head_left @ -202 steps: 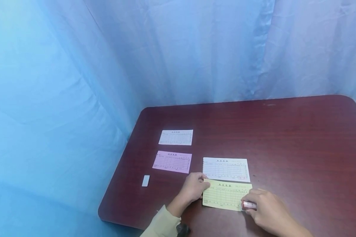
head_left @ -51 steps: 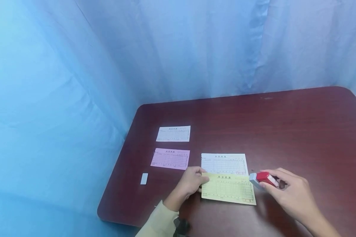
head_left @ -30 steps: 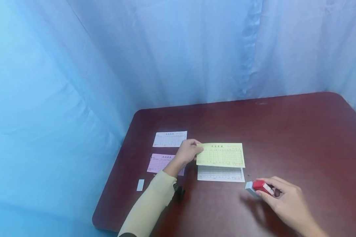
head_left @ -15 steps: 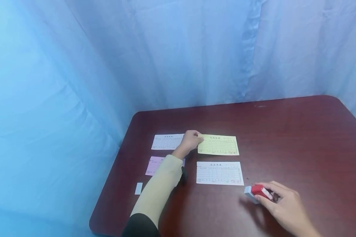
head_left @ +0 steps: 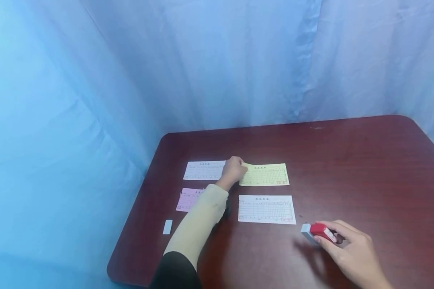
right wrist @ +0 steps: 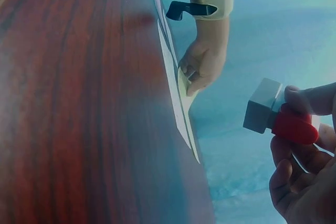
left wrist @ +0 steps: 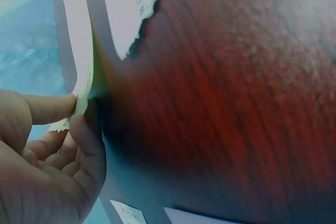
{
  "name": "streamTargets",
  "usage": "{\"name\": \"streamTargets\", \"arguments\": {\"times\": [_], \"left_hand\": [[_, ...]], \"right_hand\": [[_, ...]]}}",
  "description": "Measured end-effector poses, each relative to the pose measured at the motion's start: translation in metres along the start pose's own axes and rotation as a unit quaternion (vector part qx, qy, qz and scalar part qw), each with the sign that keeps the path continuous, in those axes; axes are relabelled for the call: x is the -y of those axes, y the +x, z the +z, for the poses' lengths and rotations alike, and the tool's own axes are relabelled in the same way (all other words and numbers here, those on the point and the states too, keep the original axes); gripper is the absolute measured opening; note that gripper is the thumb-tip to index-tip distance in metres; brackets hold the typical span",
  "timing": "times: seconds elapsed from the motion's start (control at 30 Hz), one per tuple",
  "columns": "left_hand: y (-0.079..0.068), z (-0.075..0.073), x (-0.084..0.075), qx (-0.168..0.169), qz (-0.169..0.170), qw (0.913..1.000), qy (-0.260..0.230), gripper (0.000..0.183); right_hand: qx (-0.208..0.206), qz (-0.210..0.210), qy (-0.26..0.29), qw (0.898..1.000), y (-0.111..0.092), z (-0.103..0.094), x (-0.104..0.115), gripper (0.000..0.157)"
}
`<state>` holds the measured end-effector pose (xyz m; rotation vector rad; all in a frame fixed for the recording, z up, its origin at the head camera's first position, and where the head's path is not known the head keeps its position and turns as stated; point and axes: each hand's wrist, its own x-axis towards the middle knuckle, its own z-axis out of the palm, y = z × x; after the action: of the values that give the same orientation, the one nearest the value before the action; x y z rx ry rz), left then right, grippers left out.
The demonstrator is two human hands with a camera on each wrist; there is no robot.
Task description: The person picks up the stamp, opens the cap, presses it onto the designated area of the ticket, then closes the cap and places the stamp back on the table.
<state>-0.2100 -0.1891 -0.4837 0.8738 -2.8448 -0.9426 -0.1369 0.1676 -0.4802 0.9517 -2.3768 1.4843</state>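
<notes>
My left hand (head_left: 233, 171) pinches the left edge of a yellow printed receipt slip (head_left: 265, 176) near the back of the table. That edge is bent up between thumb and fingers in the left wrist view. A red stamped box shows in the slip's lower right corner. My right hand (head_left: 359, 253) holds a self-inking stamp (head_left: 321, 231) with a red body and grey base, raised above the table to the right. In front of the yellow slip lies a white receipt slip (head_left: 265, 210), also marked red at its lower right.
Left of the yellow slip lies another white slip (head_left: 202, 171), partly behind my left hand. My left sleeve (head_left: 199, 214) covers part of a pink slip (head_left: 187, 200). A small white rectangular piece (head_left: 167, 227) lies near the left edge of the dark red table (head_left: 365, 168). Blue curtains surround it.
The stamp has come up off the yellow slip. My left hand has carried that slip back from in front of the white slip to behind it, lowering it there.
</notes>
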Motion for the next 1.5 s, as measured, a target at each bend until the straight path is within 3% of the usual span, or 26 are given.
{"name": "streamTargets", "arguments": {"times": [0.07, 0.2, 0.3, 0.5, 0.57, 0.73, 0.97, 1.1, 1.33, 1.5], "left_hand": [[0.001, 0.001, -0.002, -0.009, 0.001, 0.9998, 0.019, 0.004], [0.001, 0.003, -0.007, -0.023, 0.002, 0.9985, 0.049, 0.026], [0.001, 0.006, -0.010, -0.023, -0.002, 0.9969, 0.075, 0.032], [0.001, 0.003, -0.014, -0.050, 0.005, 0.9929, 0.108, 0.005], [0.002, 0.000, -0.012, -0.063, 0.006, 0.9913, 0.115, 0.016], [0.008, -0.020, 0.007, -0.088, -0.013, 0.9903, 0.107, 0.035], [0.020, -0.067, 0.053, -0.119, -0.097, 0.9812, 0.117, 0.022], [0.021, -0.084, 0.076, -0.124, -0.141, 0.9740, 0.127, 0.020], [0.020, -0.086, 0.089, -0.106, -0.146, 0.9779, 0.106, 0.016], [0.017, -0.086, 0.096, -0.112, -0.146, 0.9741, 0.132, 0.015]], "right_hand": [[0.003, 0.002, -0.001, 1.000, 0.001, -0.001, 0.000, 0.044], [0.002, 0.007, -0.002, 1.000, 0.001, -0.004, -0.001, 0.044], [-0.002, 0.006, -0.008, 1.000, -0.001, -0.007, -0.002, 0.045], [-0.010, 0.014, -0.008, 1.000, -0.002, -0.009, -0.004, 0.047], [-0.011, 0.016, -0.004, 1.000, -0.002, -0.009, -0.004, 0.047], [-0.010, 0.009, -0.002, 1.000, -0.001, -0.007, -0.003, 0.046], [-0.008, 0.004, -0.004, 1.000, -0.002, -0.005, -0.002, 0.046], [-0.011, 0.003, -0.008, 1.000, -0.005, -0.007, -0.002, 0.047], [-0.016, 0.004, -0.014, 1.000, -0.010, -0.015, -0.001, 0.046], [-0.017, 0.003, -0.004, 1.000, -0.013, -0.010, 0.000, 0.046]]}}
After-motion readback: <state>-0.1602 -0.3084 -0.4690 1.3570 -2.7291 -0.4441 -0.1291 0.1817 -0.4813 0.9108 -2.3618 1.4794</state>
